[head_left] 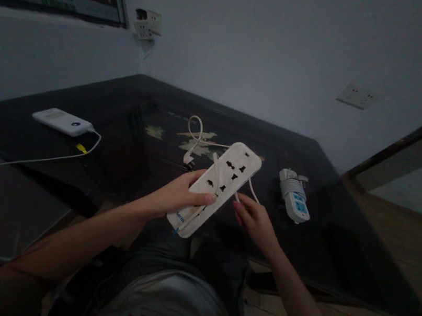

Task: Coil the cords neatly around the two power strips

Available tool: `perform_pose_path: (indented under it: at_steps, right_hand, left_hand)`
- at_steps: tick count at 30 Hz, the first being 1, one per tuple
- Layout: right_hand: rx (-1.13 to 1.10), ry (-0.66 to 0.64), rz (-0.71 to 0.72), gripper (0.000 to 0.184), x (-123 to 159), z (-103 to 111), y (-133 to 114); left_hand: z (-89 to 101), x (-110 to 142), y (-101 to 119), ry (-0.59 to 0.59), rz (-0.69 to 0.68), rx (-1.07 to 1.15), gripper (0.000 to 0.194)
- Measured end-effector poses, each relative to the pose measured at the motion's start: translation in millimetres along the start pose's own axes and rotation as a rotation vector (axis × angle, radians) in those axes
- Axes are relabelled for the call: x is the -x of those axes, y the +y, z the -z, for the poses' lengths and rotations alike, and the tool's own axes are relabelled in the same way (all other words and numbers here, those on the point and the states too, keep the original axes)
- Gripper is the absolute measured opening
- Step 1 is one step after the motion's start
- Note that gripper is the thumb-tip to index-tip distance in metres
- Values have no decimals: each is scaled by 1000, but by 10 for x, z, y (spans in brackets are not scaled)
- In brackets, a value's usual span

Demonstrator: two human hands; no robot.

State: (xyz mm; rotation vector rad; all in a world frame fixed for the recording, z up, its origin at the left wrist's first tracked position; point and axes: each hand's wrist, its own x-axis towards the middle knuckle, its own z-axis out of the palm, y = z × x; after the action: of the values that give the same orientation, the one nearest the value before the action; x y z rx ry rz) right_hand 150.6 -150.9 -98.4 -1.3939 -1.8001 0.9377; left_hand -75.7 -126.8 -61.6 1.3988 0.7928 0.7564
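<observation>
My left hand (181, 196) is wrapped round a white power strip (228, 174), held tilted above the dark table (122, 113) with its sockets facing up. The strip's white cord (198, 135) loops over its top and trails back onto the table, ending in a plug. My right hand (253, 220) is beside the strip's lower right edge, fingers pinched on the cord where it passes under the strip.
A white power bank (61, 121) with a white cable (36, 159) lies at the table's left. A second white and blue power strip (295, 197), cord wound round it, lies to the right. Wall sockets (357, 95) are on the walls. Wooden floor lies to the right.
</observation>
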Motion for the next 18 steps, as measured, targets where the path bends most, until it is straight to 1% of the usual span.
perform_pose_path:
  at_steps: [3,5,7,9,11,14,16,18]
  right_hand:
    - [10,-7,0,40,-75,-3,13]
    - [26,-17,-11,41,-108,-6,44]
    - [87,-28,-14,40,-119,2,70]
    - [212,-26,-2,38,-106,23,74]
    - [387,-26,4,35,-72,49,50]
    - [646,-110,-37,33,-10,64,-3]
    - [721,-169,-60,31,10,47,-22]
    - [707,-180,-41,26,-2,17,-24]
  left_hand:
    - [-46,-21,-24,-32,76,159,70]
    - [-68,-30,-28,-51,89,224,70]
    - [-78,-33,-34,-49,88,233,66]
    - [-77,-34,-49,-25,89,213,63]
    - [-69,-38,-73,-8,91,174,60]
    - [-60,-54,-121,-6,70,71,56]
    - [-72,-61,-142,-61,34,2,53]
    - [-106,-51,-136,-169,-11,-45,48]
